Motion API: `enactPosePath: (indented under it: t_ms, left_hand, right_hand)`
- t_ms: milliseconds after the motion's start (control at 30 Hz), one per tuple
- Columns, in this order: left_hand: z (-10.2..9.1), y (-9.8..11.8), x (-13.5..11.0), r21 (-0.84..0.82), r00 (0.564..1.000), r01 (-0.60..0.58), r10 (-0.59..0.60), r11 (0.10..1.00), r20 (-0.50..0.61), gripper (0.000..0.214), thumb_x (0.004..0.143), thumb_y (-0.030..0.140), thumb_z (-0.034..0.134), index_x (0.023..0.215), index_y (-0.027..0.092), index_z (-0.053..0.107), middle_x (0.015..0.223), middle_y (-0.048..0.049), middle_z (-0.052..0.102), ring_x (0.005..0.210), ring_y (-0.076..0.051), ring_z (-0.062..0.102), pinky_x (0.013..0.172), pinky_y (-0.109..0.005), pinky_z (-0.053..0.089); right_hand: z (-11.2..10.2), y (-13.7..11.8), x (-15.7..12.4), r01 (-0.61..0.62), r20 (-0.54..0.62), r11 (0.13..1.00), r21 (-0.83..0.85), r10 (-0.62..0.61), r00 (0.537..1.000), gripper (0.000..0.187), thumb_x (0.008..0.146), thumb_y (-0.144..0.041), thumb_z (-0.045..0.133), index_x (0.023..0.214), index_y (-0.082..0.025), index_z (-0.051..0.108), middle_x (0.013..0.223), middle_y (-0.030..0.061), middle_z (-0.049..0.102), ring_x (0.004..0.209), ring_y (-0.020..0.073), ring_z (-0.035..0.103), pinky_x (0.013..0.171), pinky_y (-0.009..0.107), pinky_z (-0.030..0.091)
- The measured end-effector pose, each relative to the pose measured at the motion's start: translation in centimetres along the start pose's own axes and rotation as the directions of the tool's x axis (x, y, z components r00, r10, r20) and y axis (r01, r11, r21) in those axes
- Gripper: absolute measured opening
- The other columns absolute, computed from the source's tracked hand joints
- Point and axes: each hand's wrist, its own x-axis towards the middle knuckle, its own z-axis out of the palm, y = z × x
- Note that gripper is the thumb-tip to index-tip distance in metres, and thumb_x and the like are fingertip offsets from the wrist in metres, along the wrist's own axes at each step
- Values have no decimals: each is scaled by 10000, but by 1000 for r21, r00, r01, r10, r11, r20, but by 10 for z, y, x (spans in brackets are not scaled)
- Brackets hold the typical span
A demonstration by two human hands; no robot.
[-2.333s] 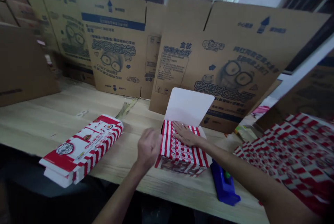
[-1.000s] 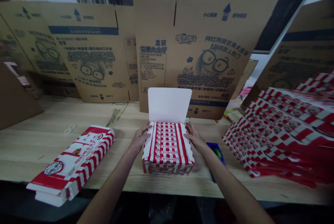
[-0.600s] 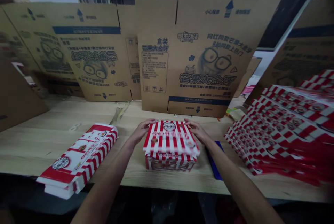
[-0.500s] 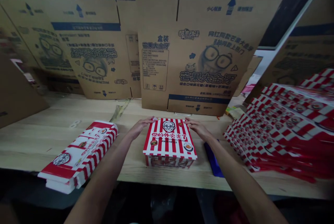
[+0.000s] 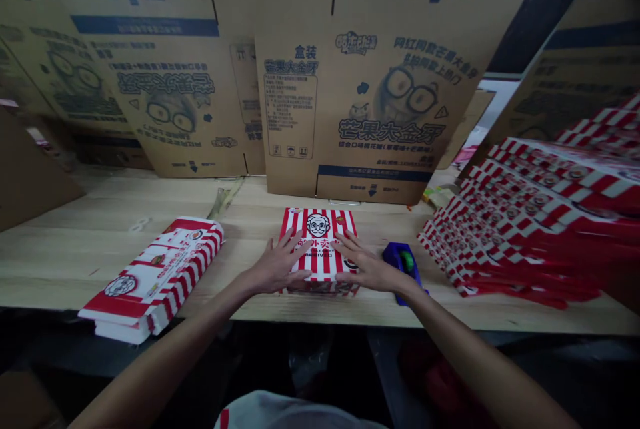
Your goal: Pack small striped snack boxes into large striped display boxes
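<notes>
A red-and-white striped carton box point(image 5: 320, 225), printed with a face and lettering, stands on the wooden table point(image 5: 250, 205) with its lid down. My left hand point(image 5: 280, 265) lies over the lid's left side, fingers spread. Over the right side rests my right hand point(image 5: 367, 265), its fingers also apart and flat. Both thumbs are near the box's front edge. Just right of my right hand is a blue tape dispenser point(image 5: 397, 259) with a green roll core.
Flattened striped cartons point(image 5: 155, 269) lie stacked at the left. A tall leaning pile of striped cartons point(image 5: 525, 215) stands at the right. Large brown cardboard boxes point(image 5: 295, 95) form a wall along the back. The table's front edge runs just before me.
Both hands have moved from the box's back corners toward me, onto its lid. The view has tilted down, and the tape dispenser shows more fully.
</notes>
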Motion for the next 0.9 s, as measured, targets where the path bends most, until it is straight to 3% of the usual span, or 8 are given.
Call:
enactPosePath:
  t_ms: [100,233,433,567,700,900]
  left_hand:
    - [2,-15,-6,-70,997,-64,60,995,-56,729,757,620,663,1398,324,481,1570,-118,302,1456,-395,196,1139,-644,69]
    - [7,-22,0,-134,992,-92,79,987,-100,809,673,654,719,1371,297,519,1539,-129,367,1457,-389,198,1160,-571,112]
    - [22,-15,0,-42,978,-97,88,994,-191,616,808,559,631,1330,241,557,1511,-160,404,1435,-401,249,1162,-575,91]
    - [20,-19,-9,-93,968,-158,136,983,-211,561,853,544,573,1306,215,579,1484,-161,443,1429,-384,278,1165,-557,137]
    - [8,-30,-12,-78,965,-237,225,968,-137,495,882,510,549,1301,249,586,1460,-107,491,1420,-312,328,1182,-485,157]
    - [-3,-29,-5,8,972,-208,208,978,-107,431,911,465,509,1291,282,600,1377,-87,582,1333,-295,460,1157,-475,192]
  right_hand:
    - [8,2,-7,-12,-38,997,78,15,999,847,748,-552,725,1480,-334,357,1606,37,212,1492,355,2,1179,596,137]
    - [15,5,-7,-10,-100,994,106,21,995,874,703,-558,763,1459,-300,408,1598,66,224,1490,359,44,1180,590,148]
    - [26,5,-6,47,-212,997,-55,-58,976,671,852,-454,647,1453,-252,429,1558,80,327,1484,330,141,1198,563,175]
    - [28,3,-8,86,-221,993,-78,-102,970,602,882,-412,607,1433,-219,459,1540,84,361,1480,316,168,1204,554,188]
    - [23,2,-7,125,-211,992,7,-121,970,571,865,-426,630,1391,-240,507,1529,60,384,1467,303,226,1213,539,182]
    - [-7,-7,2,42,-98,998,36,-38,994,452,832,-389,671,1270,-289,622,1394,27,561,1363,321,435,1175,541,288]
